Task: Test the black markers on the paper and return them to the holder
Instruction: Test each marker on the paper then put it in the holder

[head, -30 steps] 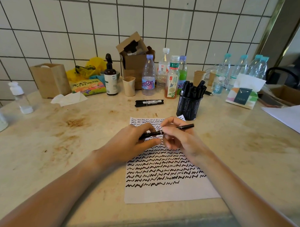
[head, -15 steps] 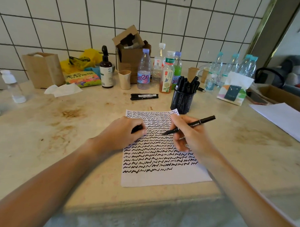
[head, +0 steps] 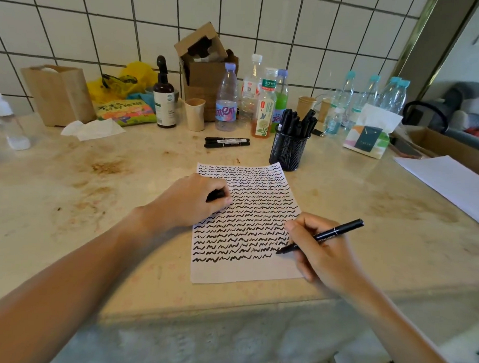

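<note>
While right hand [head: 321,249] grips one marker [head: 323,235] on paper [head: 246,271], left hand [head: 189,200] pinches one cap [head: 215,194], two markers [head: 226,142] lying loose.

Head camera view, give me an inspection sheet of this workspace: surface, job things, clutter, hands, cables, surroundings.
Surface: beige stone counter, brown stains on its left part.
Job's things: paper nearly filled with black squiggle rows; black marker with its tip on the paper at the last row's end; mesh holder full of markers; two markers lying left of it.
Clutter: water bottles, brown pump bottle, cardboard box, tissue pack, crumpled tissue.
Hands: right hand grips the marker; left hand rests on the paper, holding a black cap.
Cables: nothing seen.
Surroundings: white tiled wall.
</note>
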